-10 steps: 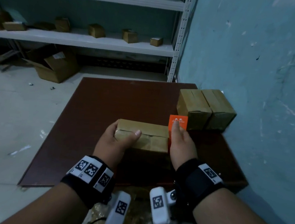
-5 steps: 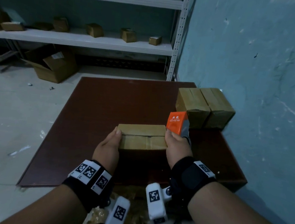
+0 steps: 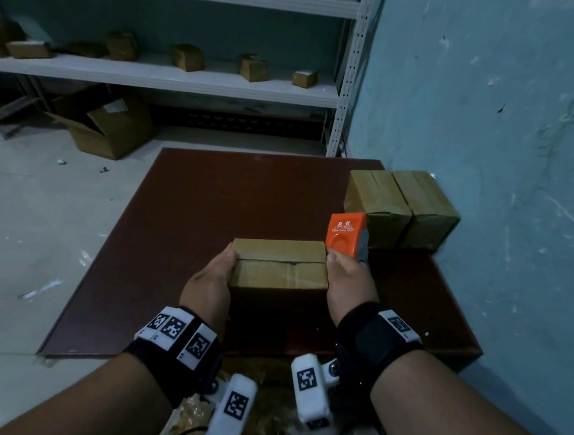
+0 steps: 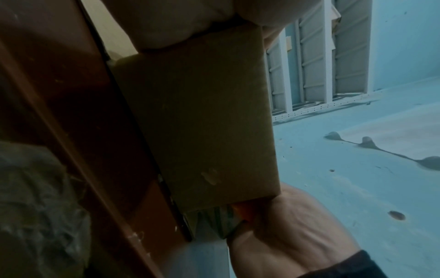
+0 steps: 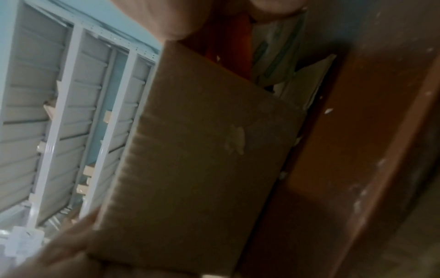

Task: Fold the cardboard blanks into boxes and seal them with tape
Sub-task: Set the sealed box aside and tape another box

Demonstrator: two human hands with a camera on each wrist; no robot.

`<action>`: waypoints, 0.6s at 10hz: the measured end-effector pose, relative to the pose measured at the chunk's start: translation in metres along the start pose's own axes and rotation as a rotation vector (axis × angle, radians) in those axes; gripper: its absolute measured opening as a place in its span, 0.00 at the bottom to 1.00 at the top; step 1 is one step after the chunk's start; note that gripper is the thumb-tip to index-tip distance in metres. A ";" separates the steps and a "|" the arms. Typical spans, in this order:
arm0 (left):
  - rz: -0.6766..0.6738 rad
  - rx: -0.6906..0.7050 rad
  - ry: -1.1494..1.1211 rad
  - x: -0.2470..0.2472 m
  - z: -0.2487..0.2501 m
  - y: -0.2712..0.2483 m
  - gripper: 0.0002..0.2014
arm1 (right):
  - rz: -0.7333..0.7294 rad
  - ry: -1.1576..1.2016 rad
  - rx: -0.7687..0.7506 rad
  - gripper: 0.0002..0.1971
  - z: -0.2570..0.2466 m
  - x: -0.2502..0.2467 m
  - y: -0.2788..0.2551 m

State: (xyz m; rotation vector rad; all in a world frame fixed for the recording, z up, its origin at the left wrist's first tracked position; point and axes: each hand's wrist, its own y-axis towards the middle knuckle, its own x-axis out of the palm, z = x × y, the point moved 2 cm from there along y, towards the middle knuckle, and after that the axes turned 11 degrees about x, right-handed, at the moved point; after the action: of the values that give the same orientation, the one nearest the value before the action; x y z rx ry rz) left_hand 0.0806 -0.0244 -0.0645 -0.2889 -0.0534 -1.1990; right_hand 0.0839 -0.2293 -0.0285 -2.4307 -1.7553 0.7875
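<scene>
A closed brown cardboard box (image 3: pixel 280 265) is held between both hands just above the near part of the dark red table (image 3: pixel 229 195). A seam runs along its upper face. My left hand (image 3: pixel 210 280) grips the box's left end, thumb at the seam. My right hand (image 3: pixel 349 280) presses against the right end while holding an orange tape dispenser (image 3: pixel 344 234) upright behind that corner. The left wrist view shows the box's underside (image 4: pixel 202 122) and a bit of the orange dispenser (image 4: pixel 243 210). In the right wrist view the box (image 5: pixel 202 150) fills the middle.
Two taped boxes (image 3: pixel 403 206) stand side by side at the table's far right, against the blue wall (image 3: pixel 491 130). White shelving (image 3: pixel 187 75) with several small boxes lines the back. An open carton (image 3: pixel 107 124) lies on the floor at left.
The box has been turned between my hands so its seamed face points up. My left thumb slid from the top to the left end. The dispenser tipped up and rose beside the right corner.
</scene>
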 end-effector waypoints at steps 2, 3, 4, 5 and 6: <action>0.005 -0.084 0.143 0.001 0.023 -0.020 0.29 | 0.007 -0.085 -0.037 0.18 0.001 -0.004 0.002; -0.116 -0.232 0.068 0.002 0.032 -0.023 0.38 | -0.030 -0.051 0.017 0.21 -0.005 -0.006 0.004; -0.165 -0.267 -0.016 0.003 0.042 -0.021 0.39 | -0.035 -0.048 0.032 0.18 -0.011 -0.009 0.006; -0.143 -0.234 0.072 0.009 0.054 -0.019 0.44 | -0.044 -0.059 0.069 0.28 -0.018 -0.006 -0.005; -0.186 -0.115 0.322 0.015 0.057 -0.023 0.42 | -0.024 -0.192 0.095 0.38 -0.012 0.002 -0.010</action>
State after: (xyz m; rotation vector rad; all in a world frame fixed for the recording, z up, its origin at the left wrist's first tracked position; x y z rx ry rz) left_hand 0.0718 -0.0317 -0.0022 -0.1905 0.2746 -1.4240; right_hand 0.0807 -0.2205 -0.0155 -2.3378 -1.7586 1.1088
